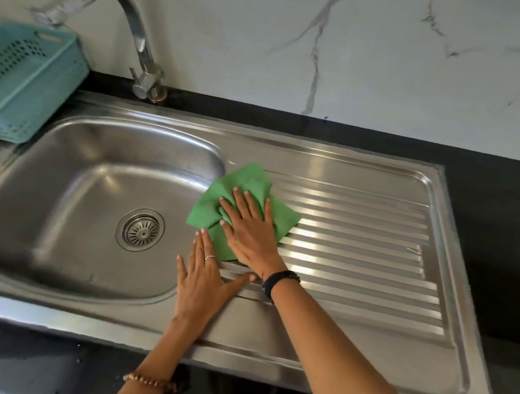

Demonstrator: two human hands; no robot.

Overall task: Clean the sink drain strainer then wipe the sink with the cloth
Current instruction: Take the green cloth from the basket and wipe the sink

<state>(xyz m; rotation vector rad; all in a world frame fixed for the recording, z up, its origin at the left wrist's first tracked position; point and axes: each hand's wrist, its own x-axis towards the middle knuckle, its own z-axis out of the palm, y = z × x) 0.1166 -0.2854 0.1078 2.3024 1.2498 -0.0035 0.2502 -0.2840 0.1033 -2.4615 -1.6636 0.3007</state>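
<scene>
Cloth (244, 204), green, sits mid-frame on the sink (348, 347) drainboard edge, right hand (252, 234) pressing it flat, fingers spread. Left hand (204, 280) flat and splayed on the steel just below-left. Strainer (142, 231) seated in the basin drain, left of centre

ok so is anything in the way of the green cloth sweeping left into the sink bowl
Nothing visible blocks it. The green cloth lies under the right hand at the edge of the steel sink bowl, which holds only its round metal drain strainer. The left hand rests nearer the front.
</scene>
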